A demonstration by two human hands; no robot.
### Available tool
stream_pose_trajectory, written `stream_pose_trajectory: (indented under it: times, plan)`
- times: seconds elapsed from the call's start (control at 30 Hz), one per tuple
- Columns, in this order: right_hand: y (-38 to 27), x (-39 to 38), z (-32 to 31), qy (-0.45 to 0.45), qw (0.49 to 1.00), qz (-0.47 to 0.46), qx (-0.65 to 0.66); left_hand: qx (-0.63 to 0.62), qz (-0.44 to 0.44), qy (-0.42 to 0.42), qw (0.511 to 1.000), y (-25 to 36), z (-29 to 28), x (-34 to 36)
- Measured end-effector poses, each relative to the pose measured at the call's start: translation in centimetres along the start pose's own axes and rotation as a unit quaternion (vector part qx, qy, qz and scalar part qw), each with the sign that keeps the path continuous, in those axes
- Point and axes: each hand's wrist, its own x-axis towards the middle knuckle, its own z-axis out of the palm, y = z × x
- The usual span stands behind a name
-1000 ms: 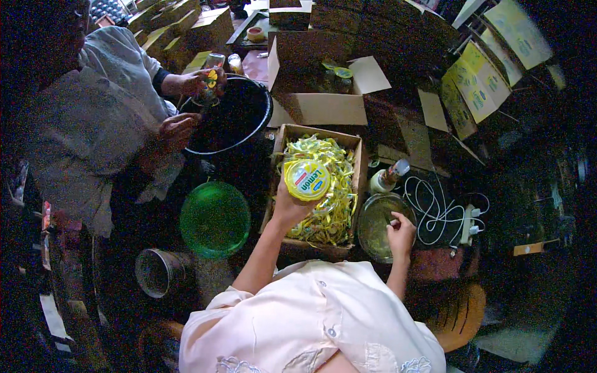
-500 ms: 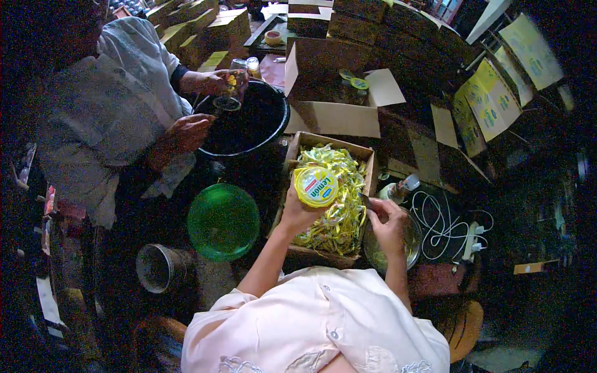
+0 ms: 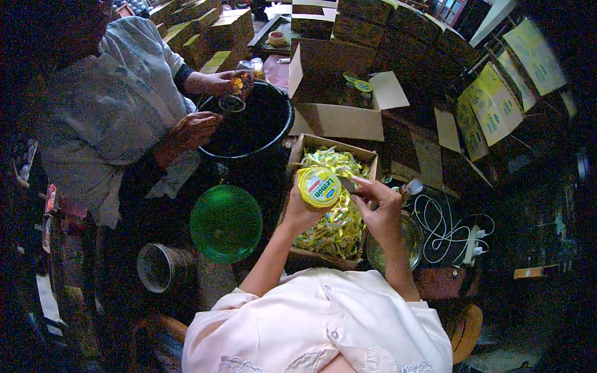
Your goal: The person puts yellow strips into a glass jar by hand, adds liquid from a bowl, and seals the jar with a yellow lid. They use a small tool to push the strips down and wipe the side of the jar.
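My left hand grips a round tub with a yellow-edged, printed lid that faces up. It is held over an open cardboard box full of shiny yellow-green wrappers. A small dark blade is pinched between the fingers of my right hand. Its tip is right beside the lid's right edge; whether they touch I cannot tell. Below my right wrist stands a clear round bowl, partly hidden by the forearm.
A green basin and a grey bucket stand left. Beyond them, another person holds a clear jar over a black tub. An open carton lies ahead. At right are a white cable and power strip.
My right hand has moved up and left, bringing the blade to the edge of the lid. My left hand keeps hold of the tub in nearly the same place.
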Motion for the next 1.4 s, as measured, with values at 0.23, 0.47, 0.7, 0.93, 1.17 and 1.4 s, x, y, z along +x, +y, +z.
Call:
stream_pose_trajectory:
  times: [0.23,0.47,0.7,0.93,1.17,1.4]
  plan:
    - [-1.1,1.1,0.0,-0.033,0.998,-0.057,-0.013,-0.045,-0.012,0.027,0.999,0.1,0.1,0.0]
    - [-1.6,1.7,0.0,-0.004,0.993,-0.11,-0.039,-0.015,-0.011,0.029,0.999,2.6,0.3,0.0]
    - [-1.3,1.8,0.2,-0.029,0.997,-0.077,-0.004,-0.004,-0.003,0.037,0.999,2.0,0.1,-0.1]
    - [-0.4,1.4,0.3,-0.054,0.992,0.06,0.099,-0.063,-0.016,0.031,0.997,1.0,0.1,-0.4]
    - [-1.7,1.2,-0.4,-0.064,0.994,0.052,0.066,-0.022,0.013,0.026,0.999,0.9,0.2,-0.7]
    - [-1.4,0.5,-0.2,-0.051,0.997,0.022,0.045,0.038,0.017,0.043,0.998,2.4,0.6,-1.1]
